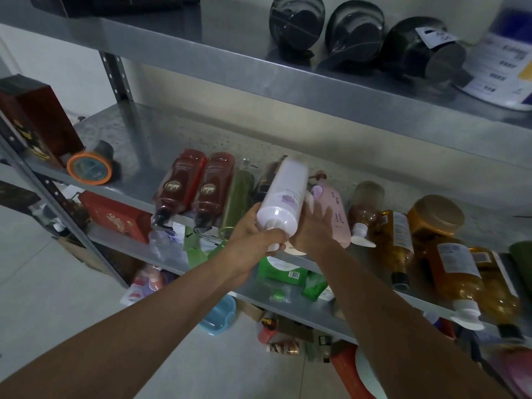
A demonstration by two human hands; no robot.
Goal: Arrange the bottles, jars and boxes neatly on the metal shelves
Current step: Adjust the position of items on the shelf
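Note:
A tall white bottle with a pale purple label is held in front of the middle metal shelf. My left hand grips its cap end from below. My right hand lies against the bottle's right side with the fingers spread. On the shelf behind stand two dark red pump bottles, a green bottle, a dark brown bottle and a pink bottle.
Right of the pink one stand a brown bottle, an amber jar and several amber bottles. At the shelf's left are a dark red box and an orange-rimmed jar. Three black jars line the upper shelf. Lower shelves hold boxes and packets.

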